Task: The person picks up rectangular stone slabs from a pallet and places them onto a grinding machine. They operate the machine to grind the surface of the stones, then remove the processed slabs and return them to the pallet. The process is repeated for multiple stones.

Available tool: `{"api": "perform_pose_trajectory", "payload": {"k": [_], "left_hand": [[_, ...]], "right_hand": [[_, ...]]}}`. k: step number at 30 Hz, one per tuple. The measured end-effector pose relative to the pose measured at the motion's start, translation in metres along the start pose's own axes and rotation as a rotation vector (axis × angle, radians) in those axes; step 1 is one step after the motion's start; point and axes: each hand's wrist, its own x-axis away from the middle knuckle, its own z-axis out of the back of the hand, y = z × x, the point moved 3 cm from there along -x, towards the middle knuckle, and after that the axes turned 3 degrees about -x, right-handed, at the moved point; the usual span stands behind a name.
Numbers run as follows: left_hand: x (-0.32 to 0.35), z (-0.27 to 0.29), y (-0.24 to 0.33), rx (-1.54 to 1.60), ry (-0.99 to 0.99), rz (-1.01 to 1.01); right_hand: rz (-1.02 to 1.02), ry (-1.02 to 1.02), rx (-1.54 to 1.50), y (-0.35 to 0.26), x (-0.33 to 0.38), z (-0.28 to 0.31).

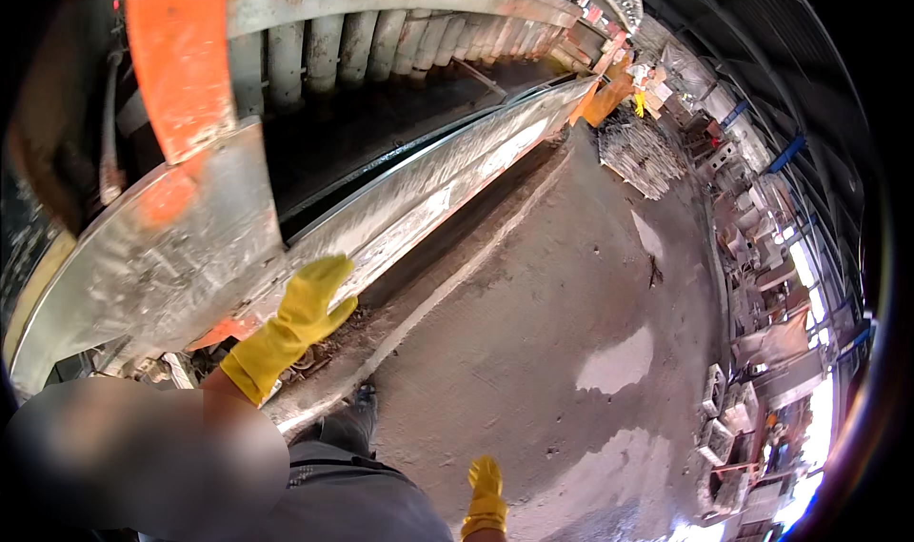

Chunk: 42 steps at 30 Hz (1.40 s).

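Under my feet is a big grey concrete floor (571, 295) with pale wet-looking patches, inside a long dark hall. On my left runs a very long machine with a shiny metal side rail (419, 199) that bends away into the distance. Above it sits a row of grey rollers (381, 42), and an orange post (181, 57) stands up near me. Far off on the floor lies a heap of silver metal bits (640, 157), and piles of boxes and crates (733, 418) line the right wall. A dirty strip of scraps (314, 356) lies along the bottom of the machine, between my shoe and the rail.

My left hand (309, 304) wears a yellow rubber glove. Its fingers are together and flat, and it rests against the lower edge of the metal rail, gripping nothing. My right hand (486, 490), also in a yellow glove, hangs low by my leg, holding nothing, fingers loosely together.
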Motion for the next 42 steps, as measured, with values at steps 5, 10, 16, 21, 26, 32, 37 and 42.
{"api": "perform_pose_trajectory", "payload": {"k": [5, 10, 16, 21, 26, 32, 37, 42], "left_hand": [[-0.099, -0.039, -0.051, -0.317, 0.028, 0.184], [-0.153, -0.099, -0.112, -0.420, -0.518, 0.727], [-0.188, -0.109, -0.133, -0.189, -0.689, 0.842], [-0.206, -0.100, -0.125, -0.146, -0.704, 0.927], [-0.206, -0.096, -0.133, -0.161, -0.709, 1.125], [-0.218, -0.094, -0.143, -0.304, -0.718, 1.190], [-0.209, -0.084, -0.143, -0.380, -0.606, 1.197], [-0.214, -0.085, -0.158, -0.390, -0.499, 1.114]], "right_hand": [[-0.203, -0.187, -0.032, -0.003, 0.003, 0.006], [-0.361, -0.196, 0.343, -0.023, -0.026, -0.023], [-0.219, -0.318, 0.524, -0.135, -0.175, -0.087], [0.343, -0.556, 0.742, -0.336, -0.328, -0.248], [1.091, -0.833, 0.554, -0.602, -0.265, -0.501], [1.569, -1.122, 0.239, -0.720, -0.199, -0.704], [1.913, -1.043, 0.155, -0.687, -0.210, -0.744], [1.996, -0.945, 0.352, -0.685, -0.221, -0.748]]}}
